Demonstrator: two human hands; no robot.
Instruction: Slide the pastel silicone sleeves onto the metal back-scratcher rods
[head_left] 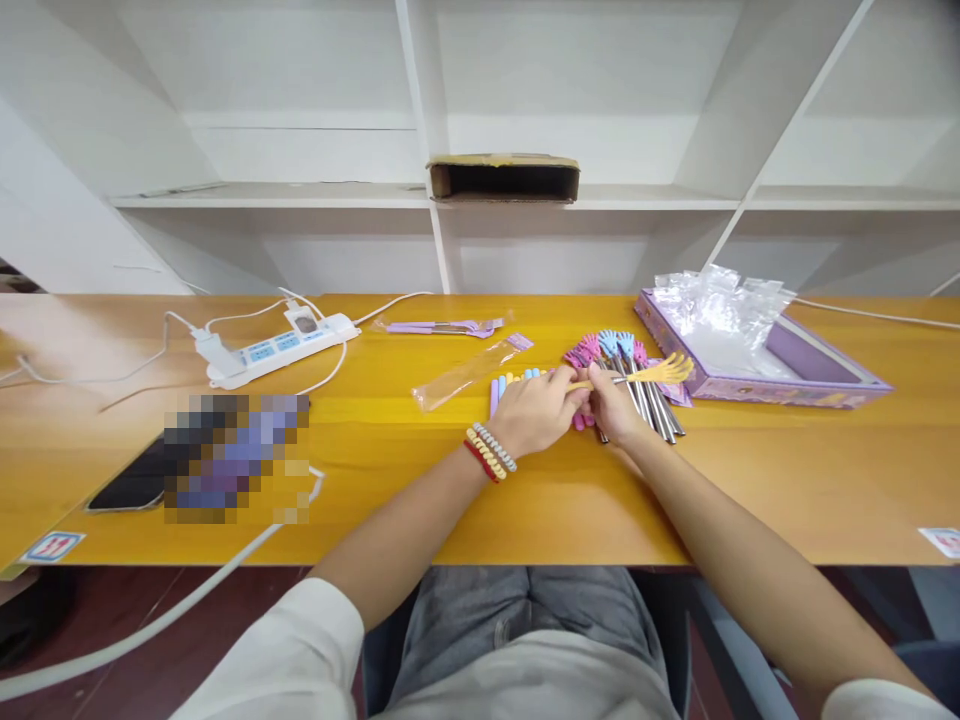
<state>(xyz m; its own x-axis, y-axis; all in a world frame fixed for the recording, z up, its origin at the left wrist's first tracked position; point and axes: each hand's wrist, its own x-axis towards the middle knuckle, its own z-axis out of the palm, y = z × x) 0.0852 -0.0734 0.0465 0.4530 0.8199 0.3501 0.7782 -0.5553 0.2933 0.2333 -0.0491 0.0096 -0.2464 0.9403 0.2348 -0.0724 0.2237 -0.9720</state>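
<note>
A yellow back scratcher (666, 370) with a hand-shaped head and a metal shaft is held across both my hands, its head pointing right. My left hand (536, 408) is closed around the yellow handle end. Closed on the same scratcher nearer the shaft is my right hand (613, 406). Just behind and below lie several pink and blue scratcher heads (616, 345) and a row of metal shafts (660, 412). Coloured handles (499, 388) in purple, yellow and blue show partly beside my left hand, which hides the rest of them.
An open purple box (795, 388) holding clear plastic bags (724, 305) stands at the right. A clear wrapper (472, 372) and a bagged purple scratcher (442, 328) lie further back. A white power strip (281, 350) with cables and a dark phone (135, 475) are on the left.
</note>
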